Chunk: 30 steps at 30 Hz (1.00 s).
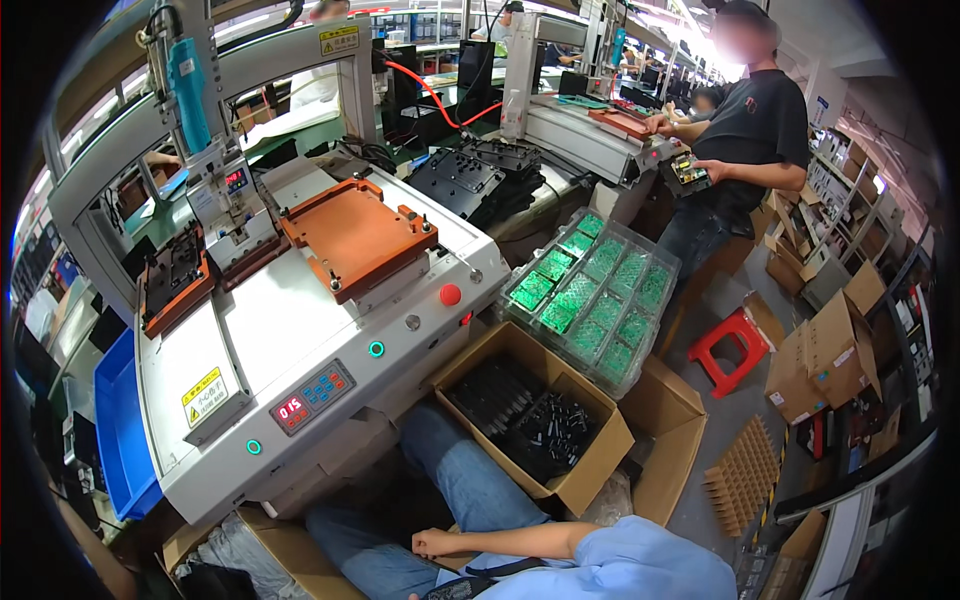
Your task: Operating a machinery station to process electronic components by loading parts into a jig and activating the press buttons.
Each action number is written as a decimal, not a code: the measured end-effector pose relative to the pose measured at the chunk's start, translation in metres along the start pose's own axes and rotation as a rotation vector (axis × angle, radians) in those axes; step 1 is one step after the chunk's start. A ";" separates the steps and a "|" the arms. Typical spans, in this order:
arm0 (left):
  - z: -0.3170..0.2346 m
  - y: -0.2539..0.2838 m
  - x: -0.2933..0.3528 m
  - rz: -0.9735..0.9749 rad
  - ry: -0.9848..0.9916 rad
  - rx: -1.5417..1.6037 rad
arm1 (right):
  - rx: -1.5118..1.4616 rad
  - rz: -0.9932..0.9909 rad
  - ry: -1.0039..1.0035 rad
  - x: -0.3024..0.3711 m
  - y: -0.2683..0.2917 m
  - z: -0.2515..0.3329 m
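My right hand (pixel 432 543) rests in my lap by my thigh, its fingers curled closed with nothing visible in them. Of my left hand only a sliver of skin shows at the lower edge; its fingers are hidden. Before me stands a white bench machine (pixel 330 345) with a teal electric screwdriver (pixel 189 95) mounted upright. An orange-brown fixture (pixel 350 235) on its right side holds no part. In the left fixture (pixel 160 310) lies a black plastic part (pixel 175 272), near the driver head. Both fixtures are apart from my hands.
An open carton (pixel 590 478) of black parts stands right of my knees. Beyond it are clear trays (pixel 645 345) of green circuit boards and stacked black housings (pixel 465 180). A blue bin (pixel 118 430) sits left. A co-worker (pixel 755 120) holds a part; a red stool (pixel 728 350) stands behind.
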<state>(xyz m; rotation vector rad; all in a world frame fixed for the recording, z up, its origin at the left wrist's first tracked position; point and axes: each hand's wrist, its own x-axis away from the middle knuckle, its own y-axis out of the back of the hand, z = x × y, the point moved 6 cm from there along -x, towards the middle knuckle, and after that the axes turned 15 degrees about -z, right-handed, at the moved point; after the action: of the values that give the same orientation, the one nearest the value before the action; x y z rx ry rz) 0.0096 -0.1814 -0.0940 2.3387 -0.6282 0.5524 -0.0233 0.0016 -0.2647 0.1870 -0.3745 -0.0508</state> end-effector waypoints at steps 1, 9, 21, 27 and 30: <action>0.003 0.000 0.000 -0.006 0.034 -0.032 | -0.032 -0.010 -0.044 0.000 0.002 -0.004; 0.087 -0.009 -0.004 -0.079 0.187 0.080 | -0.029 -0.055 -0.030 -0.003 -0.003 0.002; 0.096 0.009 -0.010 -0.242 0.176 0.160 | 0.050 -0.075 0.061 -0.001 -0.001 0.006; 0.091 0.017 -0.018 -0.309 0.151 0.205 | 0.072 -0.069 0.028 -0.002 0.005 0.003; 0.091 0.024 -0.022 -0.339 0.131 0.232 | 0.103 -0.086 0.099 -0.002 0.007 0.010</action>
<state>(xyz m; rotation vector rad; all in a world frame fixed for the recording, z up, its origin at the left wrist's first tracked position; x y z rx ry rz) -0.0017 -0.2522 -0.1582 2.5253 -0.1047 0.6407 -0.0284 0.0073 -0.2551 0.3062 -0.2706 -0.1071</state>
